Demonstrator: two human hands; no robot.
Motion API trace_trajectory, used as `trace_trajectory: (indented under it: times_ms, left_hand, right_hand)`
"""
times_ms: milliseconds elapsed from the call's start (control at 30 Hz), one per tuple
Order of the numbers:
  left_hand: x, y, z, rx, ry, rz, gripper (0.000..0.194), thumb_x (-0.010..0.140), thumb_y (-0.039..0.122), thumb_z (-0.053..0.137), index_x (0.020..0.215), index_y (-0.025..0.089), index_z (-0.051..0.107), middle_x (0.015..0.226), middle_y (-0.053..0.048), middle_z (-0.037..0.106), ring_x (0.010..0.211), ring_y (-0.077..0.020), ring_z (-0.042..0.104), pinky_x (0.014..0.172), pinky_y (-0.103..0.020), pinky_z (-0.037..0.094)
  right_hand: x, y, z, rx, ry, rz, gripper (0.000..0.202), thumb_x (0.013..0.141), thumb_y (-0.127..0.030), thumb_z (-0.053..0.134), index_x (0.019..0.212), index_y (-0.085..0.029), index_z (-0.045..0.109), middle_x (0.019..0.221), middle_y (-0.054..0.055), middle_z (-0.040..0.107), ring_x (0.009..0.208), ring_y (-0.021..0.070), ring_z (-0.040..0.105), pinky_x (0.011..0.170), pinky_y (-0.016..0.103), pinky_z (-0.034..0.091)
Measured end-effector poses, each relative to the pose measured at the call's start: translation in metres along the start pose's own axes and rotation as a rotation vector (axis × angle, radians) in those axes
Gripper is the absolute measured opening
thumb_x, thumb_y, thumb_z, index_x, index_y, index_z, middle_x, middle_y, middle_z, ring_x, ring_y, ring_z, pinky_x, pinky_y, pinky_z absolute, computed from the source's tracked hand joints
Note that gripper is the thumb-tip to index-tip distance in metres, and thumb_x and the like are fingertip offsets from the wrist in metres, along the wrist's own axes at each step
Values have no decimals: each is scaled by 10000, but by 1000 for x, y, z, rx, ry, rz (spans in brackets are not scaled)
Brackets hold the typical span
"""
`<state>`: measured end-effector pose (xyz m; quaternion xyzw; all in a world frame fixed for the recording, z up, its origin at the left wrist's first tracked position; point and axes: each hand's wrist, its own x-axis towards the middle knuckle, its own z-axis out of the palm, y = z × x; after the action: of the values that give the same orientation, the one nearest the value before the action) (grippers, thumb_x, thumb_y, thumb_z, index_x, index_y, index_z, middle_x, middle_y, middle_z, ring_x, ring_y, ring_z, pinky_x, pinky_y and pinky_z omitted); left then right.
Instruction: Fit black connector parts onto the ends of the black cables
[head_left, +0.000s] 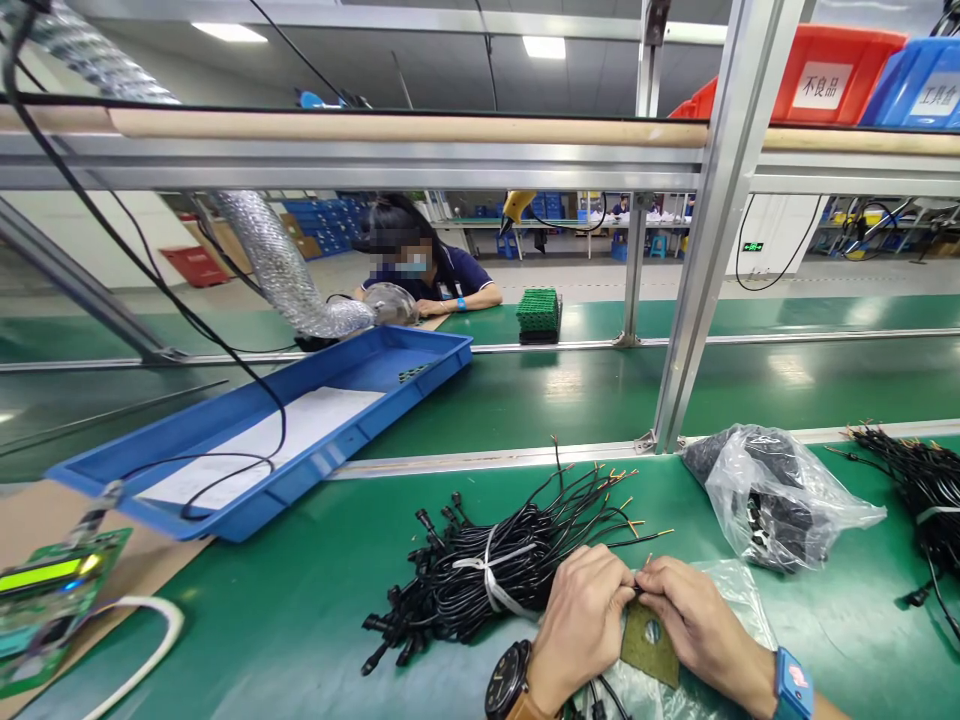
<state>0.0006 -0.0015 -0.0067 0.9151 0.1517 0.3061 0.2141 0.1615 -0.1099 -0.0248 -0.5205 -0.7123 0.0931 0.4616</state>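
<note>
Beside cable bundle (495, 575), left hand (581, 625), right hand (694, 625) pinch wire end.

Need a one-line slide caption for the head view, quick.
Both hands, left hand and right hand, pinch a thin wire end beside a tied black cable bundle on the green bench.

I see my left hand (581, 625) and right hand (694, 625) pinching 1 thin black wire (637, 578) over a brown square pad (649, 642), beside the tied black cable bundle (487, 575).
</note>
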Motion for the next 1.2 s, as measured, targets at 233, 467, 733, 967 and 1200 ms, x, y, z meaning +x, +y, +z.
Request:
trace_trajectory:
  times_ms: [233,467,733,967,1200]
  left_hand:
    - [2,3,-2,-4,-43,-57,219,937,60,436,767,192,476,768,-27,567,749,-191,510,687,-326,358]
    - [8,2,-19,-146,-132,-151,150,898,48,544,826,180,532,853,-36,580,867,-201,560,750,-302,416]
    - [3,-5,-5,-180,-97,-65,232,952,104,524,781,179,662,693,-29,606,747,-188,539,672,-300,366]
    - [1,-2,-1,-153,-47,-14,266,916,82,488,671,177,521,625,-12,520,671,-165,494,621,-297,322]
    - [3,0,-3,-136,-90,-32,280,926,99,465,665,184,518,637,-17,546,662,-173,501,633,-311,338]
  right_hand:
    - [1,2,6,-40,17,17,178,1100,-183,397,1086,-218,571,917,56,624,804,213,575,709,325,462]
    - [2,1,-3,132,57,160,68,1051,-258,538,1031,-226,594,928,38,662,774,182,605,696,283,469]
    - [2,3,-3,155,47,100,82,1047,-196,514,993,-233,563,915,20,638,805,168,589,734,267,463]
    - [1,3,0,174,17,90,96,1057,-194,504,1024,-247,578,939,17,652,833,174,607,755,275,461]
    - [2,6,1,211,-16,169,120,1051,-245,513,993,-230,618,907,19,659,803,178,605,739,282,458]
